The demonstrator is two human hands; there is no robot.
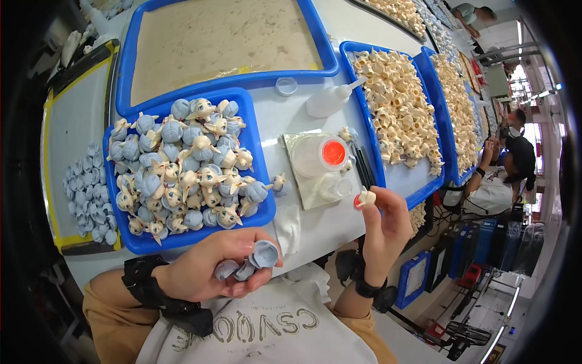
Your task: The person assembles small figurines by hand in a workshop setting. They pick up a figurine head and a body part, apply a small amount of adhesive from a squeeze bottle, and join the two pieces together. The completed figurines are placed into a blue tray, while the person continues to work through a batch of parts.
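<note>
My left hand (200,267) is closed around several blue-grey cupped shells (265,253), which look like hair pieces for doll heads. Pinched between the thumb and fingertips of my right hand (388,233) is a small cream plastic part (367,196) with a red edge. It is held up beside a small clear jar (337,188) and a larger white container with a red-orange inside (333,152), both on a pale square tile (292,145). To the left, a blue tray (264,212) holds many doll heads (173,173) with painted eyes and blue-grey hair.
A white squeeze bottle (327,101) and a round clear lid (286,87) stand behind the tile. Dark sticks (364,167) lie right of it. Cream parts (397,106) fill blue trays at right. Loose hair shells (91,194) lie at left. Another person (494,188) sits far right.
</note>
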